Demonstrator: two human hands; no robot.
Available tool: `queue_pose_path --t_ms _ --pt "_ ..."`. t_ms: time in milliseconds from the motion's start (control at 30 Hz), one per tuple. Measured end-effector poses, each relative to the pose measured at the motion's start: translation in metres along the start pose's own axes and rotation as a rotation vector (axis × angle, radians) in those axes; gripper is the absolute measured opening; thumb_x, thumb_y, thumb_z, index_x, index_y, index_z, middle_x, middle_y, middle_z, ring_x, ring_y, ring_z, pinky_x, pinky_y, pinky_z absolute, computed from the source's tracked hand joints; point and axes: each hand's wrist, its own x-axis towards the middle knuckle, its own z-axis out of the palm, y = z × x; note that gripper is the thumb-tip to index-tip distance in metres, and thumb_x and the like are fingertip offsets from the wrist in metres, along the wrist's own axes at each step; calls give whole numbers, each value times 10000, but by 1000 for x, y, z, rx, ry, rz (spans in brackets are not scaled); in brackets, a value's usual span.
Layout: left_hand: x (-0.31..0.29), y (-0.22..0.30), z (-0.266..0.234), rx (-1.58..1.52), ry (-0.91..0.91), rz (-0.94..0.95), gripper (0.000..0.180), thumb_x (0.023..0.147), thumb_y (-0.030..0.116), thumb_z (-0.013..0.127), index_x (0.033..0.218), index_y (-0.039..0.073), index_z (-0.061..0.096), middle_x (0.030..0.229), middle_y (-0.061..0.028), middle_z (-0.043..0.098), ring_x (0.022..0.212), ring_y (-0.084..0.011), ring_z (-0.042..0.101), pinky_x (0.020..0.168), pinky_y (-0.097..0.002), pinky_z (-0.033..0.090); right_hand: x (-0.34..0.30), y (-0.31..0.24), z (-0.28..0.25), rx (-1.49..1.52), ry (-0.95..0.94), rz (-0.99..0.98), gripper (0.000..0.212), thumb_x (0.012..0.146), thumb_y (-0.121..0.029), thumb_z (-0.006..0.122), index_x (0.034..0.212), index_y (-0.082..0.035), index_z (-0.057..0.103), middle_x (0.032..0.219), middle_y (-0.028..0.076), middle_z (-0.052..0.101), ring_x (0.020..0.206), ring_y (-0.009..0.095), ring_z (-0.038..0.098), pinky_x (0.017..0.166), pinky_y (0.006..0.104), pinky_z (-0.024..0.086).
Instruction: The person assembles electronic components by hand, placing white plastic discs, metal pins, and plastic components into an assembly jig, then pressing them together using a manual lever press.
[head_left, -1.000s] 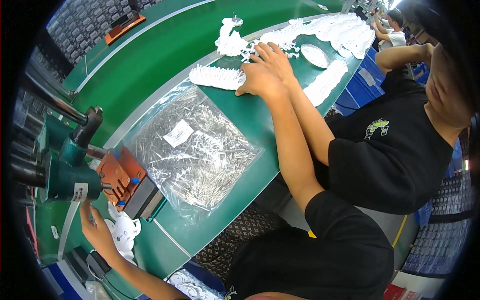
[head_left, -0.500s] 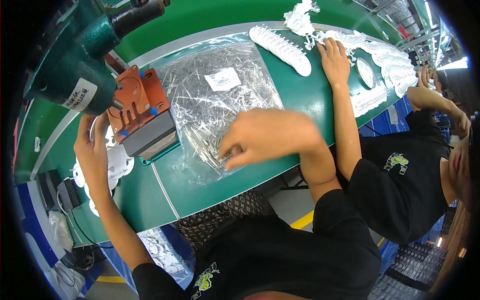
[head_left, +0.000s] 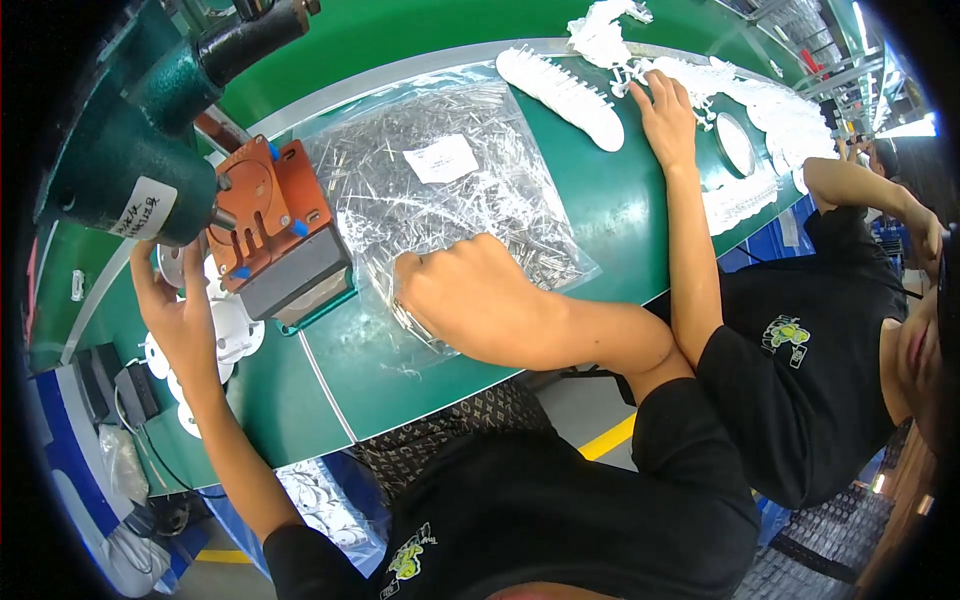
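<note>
My left hand [head_left: 182,325] is beside the green press [head_left: 150,160] at the left, fingers closed around the edges of a round white disc [head_left: 172,265] under the press head. Next to it is an orange metal fixture [head_left: 262,195] on a dark grey block. My right hand [head_left: 480,300] is over the near part of a clear plastic bag [head_left: 440,210] full of thin metal pins. Its fingers are curled down and pressed together, and what they hold, if anything, is hidden beneath the hand.
White round parts [head_left: 232,330] lie below the fixture. A co-worker's hand [head_left: 668,125] reaches among small white parts at the right, near a row of stacked white discs [head_left: 565,100] and a round dish [head_left: 733,145]. Black adapters [head_left: 135,390] with cables sit at the table's left end.
My right hand has moved slightly left over the pins, its fingers now curled downward with the back of the hand up. My left hand has shifted a little left and down with the disc.
</note>
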Motion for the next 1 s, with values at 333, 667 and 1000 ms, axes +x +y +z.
queue_pose_path --t_ms 333,667,1000 --pt "-10 8 1 -194 237 230 366 946 74 576 1284 7 454 1108 -136 580 916 -162 593 780 -279 492 -10 15 -27 232 -37 106 143 793 -159 597 739 -30 630 637 142 637 609 335 640 561 423 493" --pt "-15 10 4 -277 329 521 427 920 -26 498 1254 30 238 1146 -272 471 800 -278 619 656 -359 579 9 93 -48 1154 160 186 164 813 -123 719 895 12 672 840 59 685 748 125 657 639 246 532" --pt "-42 25 24 -249 -69 689 441 869 -93 480 1258 81 366 1208 -222 422 926 -279 585 607 -291 600 14 90 -32 1464 311 226 195 845 -114 707 945 37 636 879 118 687 741 157 663 654 264 545"
